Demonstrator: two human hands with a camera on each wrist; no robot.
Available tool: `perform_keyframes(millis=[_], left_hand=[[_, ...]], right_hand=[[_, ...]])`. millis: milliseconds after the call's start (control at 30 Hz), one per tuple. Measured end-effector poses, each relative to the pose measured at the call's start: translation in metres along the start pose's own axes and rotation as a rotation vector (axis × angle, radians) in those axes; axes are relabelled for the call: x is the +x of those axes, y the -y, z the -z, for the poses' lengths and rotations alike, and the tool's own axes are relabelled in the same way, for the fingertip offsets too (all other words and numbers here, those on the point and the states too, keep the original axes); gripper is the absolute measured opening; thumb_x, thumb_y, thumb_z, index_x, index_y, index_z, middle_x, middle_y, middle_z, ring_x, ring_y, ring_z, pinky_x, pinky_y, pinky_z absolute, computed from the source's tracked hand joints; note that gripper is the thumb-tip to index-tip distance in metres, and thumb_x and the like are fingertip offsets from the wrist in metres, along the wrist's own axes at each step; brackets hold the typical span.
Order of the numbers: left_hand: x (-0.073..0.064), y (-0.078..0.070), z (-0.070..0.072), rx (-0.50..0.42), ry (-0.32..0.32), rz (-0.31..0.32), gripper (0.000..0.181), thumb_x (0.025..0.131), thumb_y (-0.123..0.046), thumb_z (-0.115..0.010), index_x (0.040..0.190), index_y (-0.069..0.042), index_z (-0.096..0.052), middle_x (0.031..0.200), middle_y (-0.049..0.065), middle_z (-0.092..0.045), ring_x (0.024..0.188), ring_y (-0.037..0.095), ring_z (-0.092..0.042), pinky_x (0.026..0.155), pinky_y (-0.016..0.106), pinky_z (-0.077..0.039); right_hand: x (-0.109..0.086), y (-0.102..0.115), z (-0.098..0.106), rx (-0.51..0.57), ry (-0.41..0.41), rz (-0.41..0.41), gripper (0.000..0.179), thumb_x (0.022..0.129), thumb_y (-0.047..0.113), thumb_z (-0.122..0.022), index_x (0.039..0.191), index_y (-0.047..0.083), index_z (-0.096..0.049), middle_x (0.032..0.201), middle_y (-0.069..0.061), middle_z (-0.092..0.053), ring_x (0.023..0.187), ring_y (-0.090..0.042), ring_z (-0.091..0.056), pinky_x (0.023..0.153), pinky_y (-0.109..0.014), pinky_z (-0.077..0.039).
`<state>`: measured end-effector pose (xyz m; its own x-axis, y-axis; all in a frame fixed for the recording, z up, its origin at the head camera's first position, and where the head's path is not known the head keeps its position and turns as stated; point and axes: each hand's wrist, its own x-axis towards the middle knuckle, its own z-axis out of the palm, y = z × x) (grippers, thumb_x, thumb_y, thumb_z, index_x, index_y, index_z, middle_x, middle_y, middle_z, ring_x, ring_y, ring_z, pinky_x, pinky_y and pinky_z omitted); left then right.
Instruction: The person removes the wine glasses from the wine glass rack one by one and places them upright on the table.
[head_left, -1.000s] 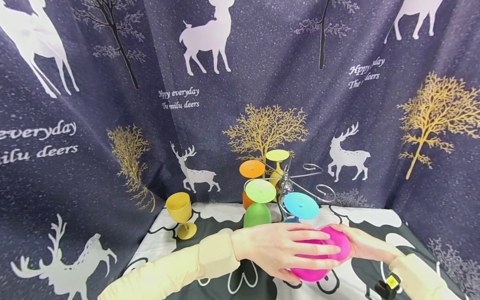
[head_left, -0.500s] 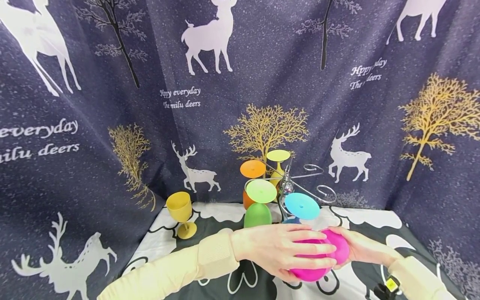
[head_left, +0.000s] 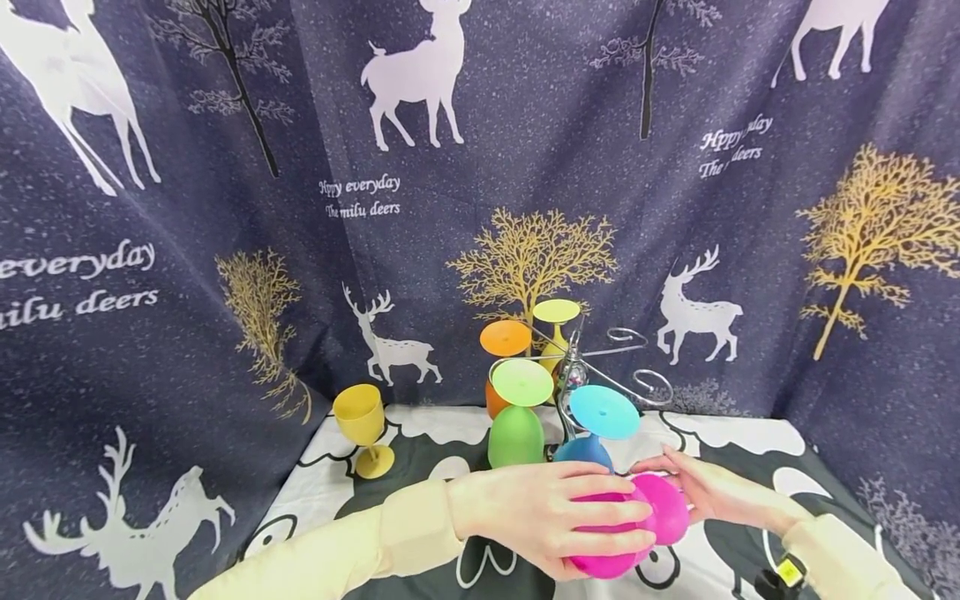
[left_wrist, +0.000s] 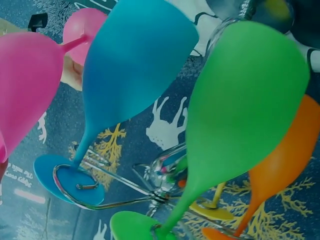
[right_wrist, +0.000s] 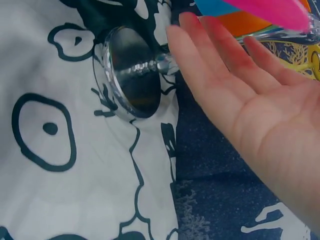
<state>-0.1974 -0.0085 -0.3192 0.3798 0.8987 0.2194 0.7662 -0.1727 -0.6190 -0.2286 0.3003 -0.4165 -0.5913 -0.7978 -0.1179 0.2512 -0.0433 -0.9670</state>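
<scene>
My left hand (head_left: 551, 512) grips a pink goblet (head_left: 611, 567) by its bowl, fingers wrapped round the side. The goblet lies tipped over, its round foot (head_left: 663, 508) pointing right. Beside that foot is my right hand (head_left: 727, 496), its fingers extended; in the right wrist view its palm (right_wrist: 270, 110) shows with the fingers straight, right by the pink foot. A blue goblet (head_left: 585, 454) hangs upside down just behind my left hand. In the left wrist view the pink bowl (left_wrist: 30, 75) appears at the left edge, with the stem and foot behind it.
A chrome rack (head_left: 573, 372) with curled arms also carries upside-down green (head_left: 516, 437), orange (head_left: 504, 338) and yellow (head_left: 557, 312) goblets. Its round base (right_wrist: 132, 72) stands on the patterned cloth. Another yellow goblet (head_left: 358, 417) stands upright at the left. A deer-print curtain (head_left: 420, 275) closes the back.
The left hand has drawn the pink goblet slightly nearer and to the left, uncovering more of the blue bowl. The right hand's fingers have loosened from the pink foot and straightened.
</scene>
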Motion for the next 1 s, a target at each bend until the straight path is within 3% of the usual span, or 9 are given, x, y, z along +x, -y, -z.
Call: perform_keyframes(millis=[100, 333, 633, 800, 1000], left_hand=[[-0.006, -0.003, 0.0, -0.015, 0.006, 0.013, 0.053, 0.089, -0.043, -0.035, 0.13, -0.012, -0.049, 0.132, 0.01, -0.044, 0.124, 0.026, -0.034, 0.102, 0.036, -0.021], [-0.017, -0.011, -0.004, -0.074, -0.031, 0.052, 0.055, 0.087, -0.043, -0.04, 0.129, -0.008, -0.049, 0.13, 0.01, -0.046, 0.122, 0.025, -0.036, 0.102, 0.034, -0.022], [-0.023, -0.023, -0.011, -0.12, -0.06, 0.087, 0.057, 0.088, -0.046, -0.04, 0.129, -0.009, -0.05, 0.129, 0.01, -0.047, 0.121, 0.024, -0.037, 0.101, 0.033, -0.023], [-0.026, -0.03, -0.015, -0.147, -0.023, 0.101, 0.059, 0.088, -0.049, -0.041, 0.13, -0.009, -0.049, 0.132, 0.01, -0.044, 0.124, 0.024, -0.034, 0.102, 0.031, -0.02], [-0.031, -0.039, -0.02, -0.222, 0.071, 0.137, 0.062, 0.087, -0.05, -0.047, 0.134, -0.009, -0.045, 0.136, 0.009, -0.038, 0.126, 0.02, -0.029, 0.103, 0.028, -0.014]], right_hand=[[-0.005, 0.004, 0.003, -0.065, -0.071, -0.018, 0.058, 0.1, 0.034, -0.005, 0.136, -0.009, -0.02, 0.123, -0.021, -0.048, 0.11, -0.037, -0.046, 0.086, -0.053, -0.038], [-0.01, 0.02, 0.009, -0.255, -0.287, -0.05, 0.052, 0.101, 0.035, -0.016, 0.124, 0.002, -0.048, 0.113, -0.022, -0.054, 0.1, -0.035, -0.054, 0.077, -0.046, -0.045], [-0.008, 0.057, 0.003, -0.585, -0.525, -0.023, 0.059, 0.1, 0.036, -0.019, 0.122, -0.014, -0.04, 0.107, -0.022, -0.056, 0.095, -0.032, -0.056, 0.074, -0.041, -0.047], [-0.001, 0.078, -0.001, -0.797, -0.689, 0.006, 0.06, 0.1, 0.036, -0.022, 0.123, -0.017, -0.039, 0.108, -0.028, -0.055, 0.095, -0.038, -0.055, 0.073, -0.043, -0.047], [0.009, 0.094, -0.006, -0.95, -0.749, 0.07, 0.058, 0.1, 0.035, -0.025, 0.129, -0.014, -0.034, 0.114, -0.031, -0.05, 0.1, -0.043, -0.051, 0.078, -0.052, -0.043]])
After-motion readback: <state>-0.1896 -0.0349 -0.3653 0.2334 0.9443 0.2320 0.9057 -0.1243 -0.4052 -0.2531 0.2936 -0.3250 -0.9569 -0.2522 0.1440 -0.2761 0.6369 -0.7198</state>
